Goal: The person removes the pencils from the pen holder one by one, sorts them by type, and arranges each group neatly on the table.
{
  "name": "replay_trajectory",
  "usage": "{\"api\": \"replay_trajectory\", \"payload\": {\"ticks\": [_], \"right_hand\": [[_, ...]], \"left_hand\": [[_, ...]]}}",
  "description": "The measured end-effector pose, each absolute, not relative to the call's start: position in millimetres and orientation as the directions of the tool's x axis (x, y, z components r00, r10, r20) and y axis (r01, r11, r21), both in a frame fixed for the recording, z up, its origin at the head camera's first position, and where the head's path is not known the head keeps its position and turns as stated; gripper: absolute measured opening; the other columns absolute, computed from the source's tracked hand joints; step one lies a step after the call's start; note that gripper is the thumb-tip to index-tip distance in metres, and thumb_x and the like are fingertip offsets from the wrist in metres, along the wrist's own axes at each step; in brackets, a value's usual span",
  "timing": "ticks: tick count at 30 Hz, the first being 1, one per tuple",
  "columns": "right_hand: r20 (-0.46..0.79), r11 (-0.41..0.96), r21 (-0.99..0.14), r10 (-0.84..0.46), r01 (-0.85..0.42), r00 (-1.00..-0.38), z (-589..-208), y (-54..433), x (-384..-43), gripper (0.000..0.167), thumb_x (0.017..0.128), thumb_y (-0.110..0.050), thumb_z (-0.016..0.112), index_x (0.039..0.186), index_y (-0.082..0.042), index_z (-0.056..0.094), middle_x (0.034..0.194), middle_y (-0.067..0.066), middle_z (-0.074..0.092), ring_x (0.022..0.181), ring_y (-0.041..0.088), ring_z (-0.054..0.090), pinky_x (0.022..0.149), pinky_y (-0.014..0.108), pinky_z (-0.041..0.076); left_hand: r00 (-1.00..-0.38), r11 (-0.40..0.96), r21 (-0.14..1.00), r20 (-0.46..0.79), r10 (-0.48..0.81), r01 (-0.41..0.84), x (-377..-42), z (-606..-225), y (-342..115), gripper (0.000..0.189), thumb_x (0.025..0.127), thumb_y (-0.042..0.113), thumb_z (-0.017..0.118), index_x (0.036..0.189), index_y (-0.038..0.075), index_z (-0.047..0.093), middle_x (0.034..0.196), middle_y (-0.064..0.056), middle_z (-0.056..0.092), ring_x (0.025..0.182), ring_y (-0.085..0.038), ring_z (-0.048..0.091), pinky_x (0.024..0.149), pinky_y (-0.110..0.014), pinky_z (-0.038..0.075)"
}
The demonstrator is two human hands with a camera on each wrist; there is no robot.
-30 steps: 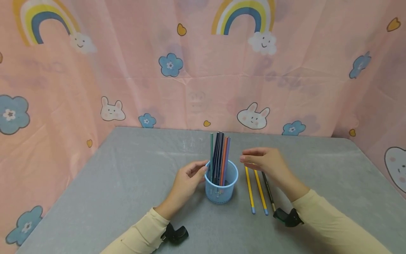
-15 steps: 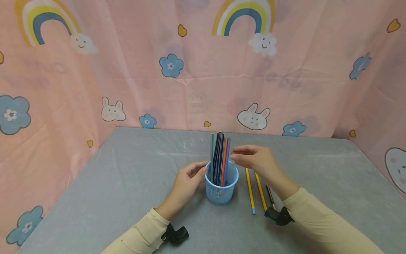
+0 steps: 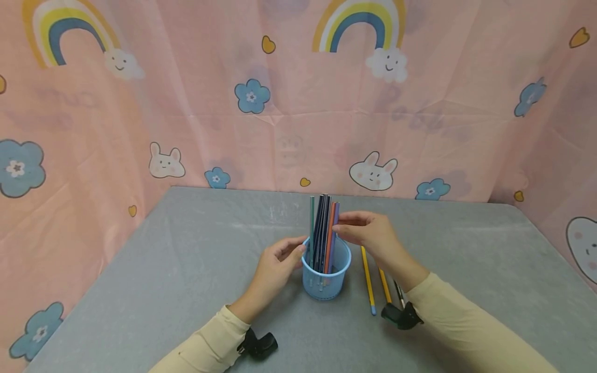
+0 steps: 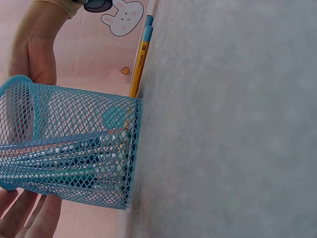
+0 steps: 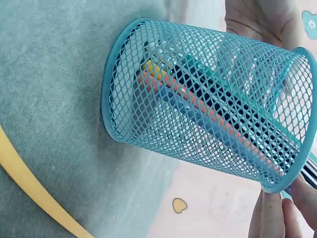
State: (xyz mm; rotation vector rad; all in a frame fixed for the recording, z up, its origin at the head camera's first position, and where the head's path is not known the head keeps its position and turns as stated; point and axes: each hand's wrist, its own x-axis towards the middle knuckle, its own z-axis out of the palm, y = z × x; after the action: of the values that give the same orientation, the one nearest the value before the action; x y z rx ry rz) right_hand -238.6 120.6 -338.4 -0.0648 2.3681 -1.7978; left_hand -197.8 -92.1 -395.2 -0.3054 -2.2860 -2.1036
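A light-blue mesh pen cup (image 3: 322,287) stands upright on the grey table. It holds a green pencil (image 3: 311,217), several dark pencils (image 3: 321,228), an orange pencil (image 3: 330,223) and a purple pencil (image 3: 337,208). My left hand (image 3: 270,265) holds the cup by its left side, thumb at the rim and fingers curved behind. Over the right rim, my right hand (image 3: 378,235) pinches the purple pencil between thumb and fingers, the thumb close to the orange one. In the right wrist view the pencils' lower ends show through the mesh (image 5: 208,109).
Right of the cup lie a yellow pencil (image 3: 368,280) with a blue end, a second yellow pencil (image 3: 384,286) and a dark, slim stick (image 3: 399,294), the last two partly behind my right arm. A pink patterned curtain (image 3: 289,129) hangs behind the table.
My right hand has moved left from above the loose pencils to the cup, and its fingertips now grip the purple pencil. The left hand and the cup have stayed put.
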Motion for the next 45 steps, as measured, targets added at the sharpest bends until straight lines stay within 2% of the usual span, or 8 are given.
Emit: {"api": "replay_trajectory", "payload": {"ticks": [11, 16, 29, 37, 40, 45], "right_hand": [[-0.063, 0.26, -0.965, -0.12, 0.03, -0.991, -335, 118, -238, 0.038, 0.092, -0.024, 0.072, 0.121, 0.0, 0.066, 0.119, 0.014, 0.07, 0.106, 0.018, 0.071, 0.099, 0.037, 0.054], [-0.03, 0.277, -0.961, -0.113, -0.002, -0.993, -327, 122, -238, 0.04, 0.093, -0.028, 0.071, 0.122, -0.001, 0.065, 0.114, 0.007, 0.072, 0.106, 0.016, 0.07, 0.099, 0.034, 0.054], [0.045, 0.232, -0.97, -0.105, -0.068, -0.994, -304, 138, -237, 0.044, 0.093, -0.027, 0.071, 0.125, 0.002, 0.062, 0.097, -0.013, 0.071, 0.093, 0.0, 0.07, 0.093, 0.027, 0.056], [0.065, 0.209, -0.974, -0.091, -0.082, -0.994, -296, 146, -234, 0.045, 0.093, -0.026, 0.072, 0.125, 0.003, 0.061, 0.091, -0.018, 0.069, 0.09, -0.002, 0.07, 0.088, 0.021, 0.057], [0.075, 0.192, -0.977, -0.09, -0.092, -0.993, -293, 148, -233, 0.038, 0.092, -0.026, 0.073, 0.119, 0.0, 0.065, 0.091, -0.018, 0.07, 0.091, -0.001, 0.07, 0.086, 0.02, 0.058], [0.109, 0.112, -0.987, -0.077, -0.118, -0.991, -287, 152, -230, 0.013, 0.089, -0.024, 0.076, 0.1, -0.017, 0.071, 0.091, -0.015, 0.072, 0.09, 0.001, 0.071, 0.083, 0.019, 0.058]], "left_hand": [[-0.98, 0.079, 0.984, 0.151, 0.133, 0.162, -199, -396, -91, 0.029, 0.1, 0.018, 0.06, 0.125, 0.004, 0.066, 0.128, -0.015, 0.067, 0.118, -0.027, 0.065, 0.087, -0.029, 0.061], [-0.98, 0.068, 0.985, 0.147, 0.134, 0.157, -199, -395, -91, 0.029, 0.101, 0.018, 0.06, 0.125, 0.004, 0.066, 0.129, -0.014, 0.067, 0.119, -0.027, 0.064, 0.087, -0.03, 0.061], [-0.979, 0.082, 0.982, 0.16, 0.125, 0.17, -200, -396, -92, 0.029, 0.1, 0.016, 0.059, 0.125, 0.001, 0.066, 0.128, -0.017, 0.066, 0.117, -0.03, 0.065, 0.088, -0.035, 0.061], [-0.979, 0.077, 0.982, 0.163, 0.125, 0.173, -198, -394, -91, 0.03, 0.1, 0.016, 0.06, 0.124, 0.0, 0.066, 0.128, -0.018, 0.067, 0.118, -0.03, 0.065, 0.088, -0.034, 0.061], [-0.98, 0.083, 0.983, 0.151, 0.126, 0.162, -198, -395, -92, 0.029, 0.101, 0.018, 0.06, 0.125, 0.003, 0.066, 0.129, -0.016, 0.067, 0.118, -0.029, 0.064, 0.088, -0.033, 0.061], [-0.981, 0.077, 0.985, 0.144, 0.128, 0.155, -198, -396, -92, 0.029, 0.1, 0.018, 0.06, 0.125, 0.004, 0.066, 0.129, -0.014, 0.067, 0.119, -0.028, 0.064, 0.087, -0.03, 0.061]]}}
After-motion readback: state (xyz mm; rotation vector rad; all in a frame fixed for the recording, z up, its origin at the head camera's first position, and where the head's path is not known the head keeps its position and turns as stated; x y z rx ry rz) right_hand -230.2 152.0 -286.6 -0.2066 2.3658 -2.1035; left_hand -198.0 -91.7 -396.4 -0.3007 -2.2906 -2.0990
